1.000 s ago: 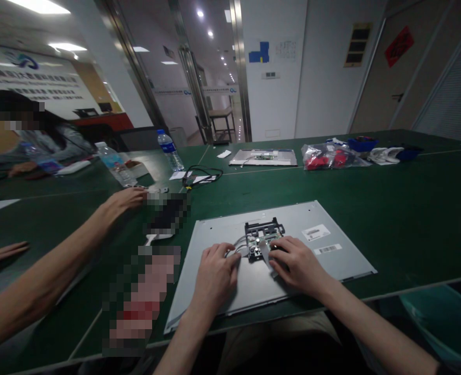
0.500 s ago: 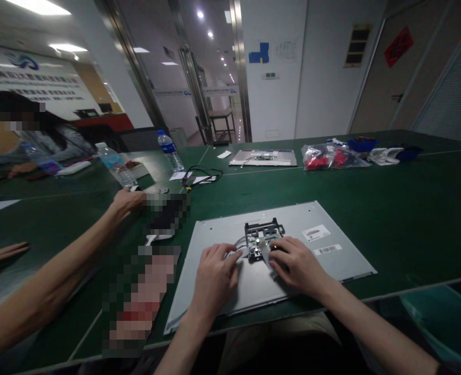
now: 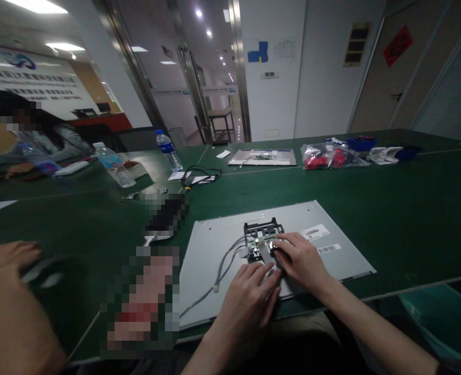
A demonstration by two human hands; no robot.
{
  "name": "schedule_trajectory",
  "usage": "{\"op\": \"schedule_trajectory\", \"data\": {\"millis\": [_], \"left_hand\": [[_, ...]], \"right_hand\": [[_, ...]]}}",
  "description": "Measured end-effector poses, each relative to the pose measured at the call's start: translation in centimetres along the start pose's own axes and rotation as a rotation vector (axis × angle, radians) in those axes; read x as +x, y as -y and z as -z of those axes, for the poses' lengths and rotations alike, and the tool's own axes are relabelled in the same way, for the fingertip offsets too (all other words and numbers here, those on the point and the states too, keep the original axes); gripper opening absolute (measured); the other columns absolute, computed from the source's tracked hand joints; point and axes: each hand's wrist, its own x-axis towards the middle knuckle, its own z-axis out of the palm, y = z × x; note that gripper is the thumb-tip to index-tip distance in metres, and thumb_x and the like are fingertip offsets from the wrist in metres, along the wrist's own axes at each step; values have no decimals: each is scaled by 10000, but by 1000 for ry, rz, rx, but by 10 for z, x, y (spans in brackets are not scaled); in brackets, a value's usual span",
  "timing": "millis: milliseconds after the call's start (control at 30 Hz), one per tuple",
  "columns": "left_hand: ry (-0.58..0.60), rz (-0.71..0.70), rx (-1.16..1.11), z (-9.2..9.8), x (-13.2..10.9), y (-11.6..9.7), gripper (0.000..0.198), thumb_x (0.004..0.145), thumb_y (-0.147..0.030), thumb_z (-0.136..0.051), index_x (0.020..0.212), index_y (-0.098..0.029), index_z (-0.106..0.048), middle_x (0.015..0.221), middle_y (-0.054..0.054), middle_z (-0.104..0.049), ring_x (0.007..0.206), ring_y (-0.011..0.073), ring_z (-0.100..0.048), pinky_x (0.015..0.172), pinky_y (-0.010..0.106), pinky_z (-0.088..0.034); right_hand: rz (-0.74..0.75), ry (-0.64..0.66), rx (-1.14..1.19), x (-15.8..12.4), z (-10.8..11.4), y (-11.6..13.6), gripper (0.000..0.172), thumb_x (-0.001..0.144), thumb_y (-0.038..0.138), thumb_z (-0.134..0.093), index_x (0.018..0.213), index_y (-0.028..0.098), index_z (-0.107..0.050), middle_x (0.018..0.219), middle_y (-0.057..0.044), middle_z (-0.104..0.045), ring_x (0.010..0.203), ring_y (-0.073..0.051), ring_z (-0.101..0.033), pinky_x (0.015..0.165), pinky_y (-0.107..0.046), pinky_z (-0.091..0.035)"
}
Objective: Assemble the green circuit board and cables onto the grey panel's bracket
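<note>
A large grey metal panel (image 3: 347,263) lies flat on the green table. On its middle sits a black-framed circuit module (image 3: 256,229) with a flat grey ribbon cable (image 3: 266,252) running toward me. My left hand (image 3: 249,289) is closed at the near end of the ribbon, fingertips pinched on it. My right hand (image 3: 302,263) is closed, its bent fingers gripping the module's right edge, with the fingertips partly hidden. Thin grey wires with a white plug (image 3: 215,287) trail from the module's left side over the panel.
A co-worker's blurred hand (image 3: 15,260) reaches in at left, holding a dark object. Pixelated items, a black cable (image 3: 204,174), water bottles (image 3: 115,164), another panel (image 3: 261,158) and a plastic bag with red items (image 3: 327,156) lie around. Another person sits at far left.
My left hand has moved right, from the wires to the ribbon cable, uncovering the wires and plug. My right hand has shifted slightly up. The co-worker's arm has drawn back from the bottle.
</note>
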Motion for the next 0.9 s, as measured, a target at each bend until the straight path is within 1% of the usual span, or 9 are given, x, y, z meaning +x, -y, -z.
{"op": "schedule_trajectory", "data": {"millis": [100,200,500,733,900], "left_hand": [[30,-2,16,-2,1,1,315,914,-239,-519,1223,-224,-578,1193,89,-633,1017,259,-589,852,442,-507],[31,-6,26,-3,1,3,296,923,-244,-518,1210,-229,-589,1168,89,-642,1008,250,-594,841,426,-512],[21,-4,11,-5,1,3,264,932,-221,-501,1176,-187,-596,1091,72,-680,953,251,-606,804,418,-521],[16,-1,-7,-8,-1,3,208,940,-226,-491,1101,-193,-618,1083,75,-680,969,248,-602,817,414,-504],[23,3,-4,-10,-2,4,200,947,-218,-479,1096,-192,-611,1099,62,-676,970,243,-595,815,412,-494]], "right_hand": [[-39,0,-23,-2,-2,-3,257,877,149,-573,1118,219,-630,1146,-86,-647,1049,-247,-583,892,-422,-504],[-55,9,-37,-3,-5,-5,271,873,156,-580,1131,221,-632,1131,-90,-654,1035,-246,-597,883,-416,-509],[-61,40,3,-3,-9,-8,280,896,119,-537,1148,209,-619,1147,-85,-646,1056,-239,-594,900,-403,-515],[-54,46,18,-3,-11,-10,280,906,107,-513,1150,194,-621,1156,-94,-641,1076,-239,-586,911,-407,-515],[-54,43,15,-3,-9,-8,286,901,118,-527,1159,200,-619,1149,-95,-643,1070,-233,-587,909,-399,-513]]}}
